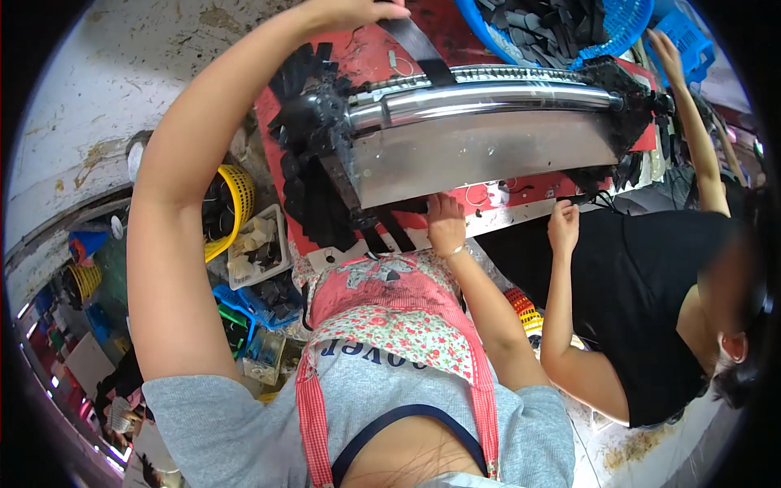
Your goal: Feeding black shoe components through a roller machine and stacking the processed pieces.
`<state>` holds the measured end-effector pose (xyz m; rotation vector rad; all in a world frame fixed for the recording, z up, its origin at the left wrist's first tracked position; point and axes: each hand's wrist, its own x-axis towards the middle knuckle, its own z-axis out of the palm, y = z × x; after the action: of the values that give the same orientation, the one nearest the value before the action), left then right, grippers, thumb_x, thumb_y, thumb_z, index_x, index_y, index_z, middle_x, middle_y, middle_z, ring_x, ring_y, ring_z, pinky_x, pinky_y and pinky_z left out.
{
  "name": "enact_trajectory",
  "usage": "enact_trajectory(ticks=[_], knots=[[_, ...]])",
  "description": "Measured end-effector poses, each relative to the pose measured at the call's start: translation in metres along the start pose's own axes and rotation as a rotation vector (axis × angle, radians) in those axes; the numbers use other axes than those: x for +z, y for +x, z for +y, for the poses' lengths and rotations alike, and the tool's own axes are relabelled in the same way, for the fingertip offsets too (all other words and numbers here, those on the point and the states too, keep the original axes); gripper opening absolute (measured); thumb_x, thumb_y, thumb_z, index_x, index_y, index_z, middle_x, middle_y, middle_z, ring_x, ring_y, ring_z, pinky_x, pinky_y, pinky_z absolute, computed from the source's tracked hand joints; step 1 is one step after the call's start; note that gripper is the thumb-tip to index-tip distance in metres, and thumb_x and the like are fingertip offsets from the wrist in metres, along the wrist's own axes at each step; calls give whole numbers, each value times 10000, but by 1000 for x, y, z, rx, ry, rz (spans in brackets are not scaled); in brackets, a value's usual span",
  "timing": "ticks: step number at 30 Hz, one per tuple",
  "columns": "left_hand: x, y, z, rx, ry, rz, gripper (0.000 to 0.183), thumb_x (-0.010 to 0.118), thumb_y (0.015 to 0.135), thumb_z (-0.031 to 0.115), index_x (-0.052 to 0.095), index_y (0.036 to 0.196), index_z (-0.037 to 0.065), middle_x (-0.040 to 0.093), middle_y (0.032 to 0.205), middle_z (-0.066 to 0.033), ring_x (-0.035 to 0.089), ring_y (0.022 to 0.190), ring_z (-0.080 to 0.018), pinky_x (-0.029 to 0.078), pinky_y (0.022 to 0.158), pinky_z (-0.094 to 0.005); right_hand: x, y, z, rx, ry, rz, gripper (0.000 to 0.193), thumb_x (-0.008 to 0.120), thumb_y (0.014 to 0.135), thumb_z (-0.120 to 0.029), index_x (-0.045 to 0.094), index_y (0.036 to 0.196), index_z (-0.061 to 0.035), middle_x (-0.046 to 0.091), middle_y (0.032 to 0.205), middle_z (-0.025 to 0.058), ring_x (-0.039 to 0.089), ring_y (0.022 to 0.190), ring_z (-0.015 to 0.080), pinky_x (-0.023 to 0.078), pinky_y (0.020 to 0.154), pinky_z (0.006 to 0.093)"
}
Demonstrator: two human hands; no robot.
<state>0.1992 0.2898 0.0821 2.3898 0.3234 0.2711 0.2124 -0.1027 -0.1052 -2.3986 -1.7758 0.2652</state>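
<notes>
A machine with a shiny metal roller (496, 99) and a sloping metal plate (488, 154) stands on a red table (277, 138). My left hand (354, 11) reaches over its far left side, partly cut off by the upper edge. Between its fingers is the end of a black strip (416, 47), which runs down to the back of the roller. My right hand (446, 226) is at the plate's near edge, its fingers bent and close together beside black material (407, 207). What those fingertips hold, if anything, is hidden.
A blue basket (480, 32) of black pieces stands at the back right. At my right is a co-worker in black (618, 293), one hand (563, 226) near the table, the other (669, 58) by a blue crate (682, 45). A yellow basket (242, 203) and white tray (281, 236) sit at left.
</notes>
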Motion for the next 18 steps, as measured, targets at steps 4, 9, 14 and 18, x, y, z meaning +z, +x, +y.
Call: enact_trajectory(ticks=[4,9,14,18], knots=[[-19,-38,-67,319,-497,162,243,699,720,220,637,856,29,644,771,-104,605,713,-160,471,654,-302,6,-3,-2,-36,-10,-50,369,559,727,-154,487,1068,-32,526,945,119,503,901,284,394,792,400],[28,-117,-113,-595,-409,272,189,625,830,157,587,975,41,601,867,15,546,785,-84,440,715,-227,6,6,-7,72,68,116,369,618,726,-197,499,1036,-37,545,942,112,497,949,296,388,808,414],[45,-145,-117,-495,-26,456,180,649,761,159,607,904,59,616,833,-42,599,761,-157,478,646,-277,-4,13,-2,23,106,-93,317,650,718,-195,560,979,-39,585,948,136,541,915,303,419,768,422],[64,-160,-81,-257,838,256,97,590,748,147,575,824,90,572,846,-46,607,806,-223,491,607,-339,-4,8,-25,105,572,-91,215,659,724,-195,609,814,-6,605,763,144,584,685,332,468,664,406]])
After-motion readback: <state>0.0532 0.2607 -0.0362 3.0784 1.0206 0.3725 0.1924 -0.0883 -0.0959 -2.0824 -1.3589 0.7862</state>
